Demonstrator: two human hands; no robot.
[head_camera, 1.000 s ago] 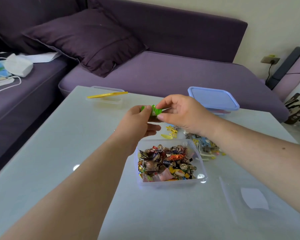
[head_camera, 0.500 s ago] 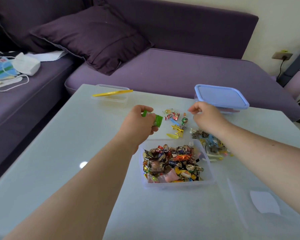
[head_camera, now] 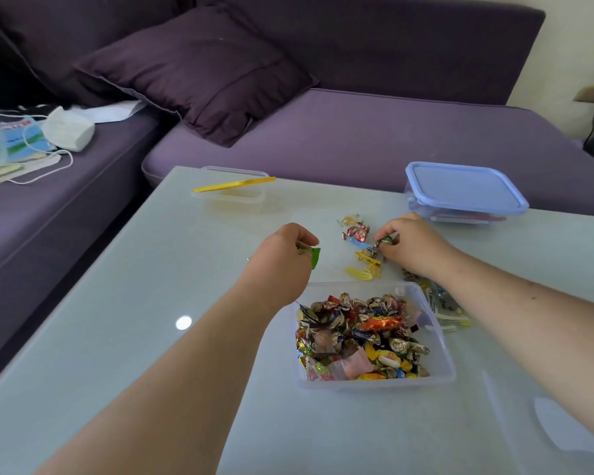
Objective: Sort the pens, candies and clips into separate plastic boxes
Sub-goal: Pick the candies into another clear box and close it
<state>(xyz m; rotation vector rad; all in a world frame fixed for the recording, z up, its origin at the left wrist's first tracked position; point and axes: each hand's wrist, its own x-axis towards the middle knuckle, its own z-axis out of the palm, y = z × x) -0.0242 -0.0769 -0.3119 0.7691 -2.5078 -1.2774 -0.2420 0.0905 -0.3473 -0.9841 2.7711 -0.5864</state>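
Both hands are held over the pale glass worktop (head_camera: 117, 303), just beyond the candy box (head_camera: 439, 358), an open clear plastic box filled with wrapped candies (head_camera: 360, 337). A green clip (head_camera: 314, 258) is pinched in the curled fingers of the left hand (head_camera: 282, 255), which is seen beyond the candy box's left far corner, the clip hanging from the fingertips above the worktop. A dark green wrapped candy (head_camera: 384, 241) is pinched between thumb and fingers of the right hand (head_camera: 412, 245), beyond the candy box's right far corner; whether that candy is lifted off the worktop or lying on it cannot be told.

Between the two hands, beyond the candy box, loose pieces are scattered: yellow clips (head_camera: 366, 267) nearest the box, a red wrapped candy (head_camera: 357, 232) farther out, and a pale yellow candy (head_camera: 348, 220) farther still. More clips (head_camera: 443, 303) are piled just beside the candy box's right wall, partly hidden by the right forearm.

Well beyond the candy box to the right, a box closed with a blue lid (head_camera: 463, 186) is set, with red and dark pieces visible through its wall; what they are cannot be told. Well beyond the candy box to the left, a small clear box (head_camera: 230, 197) is seen with a yellow pen (head_camera: 234, 184) laid across its rim. A purple sofa (head_camera: 357, 138) with a dark cushion (head_camera: 199, 70) is seen behind the worktop.
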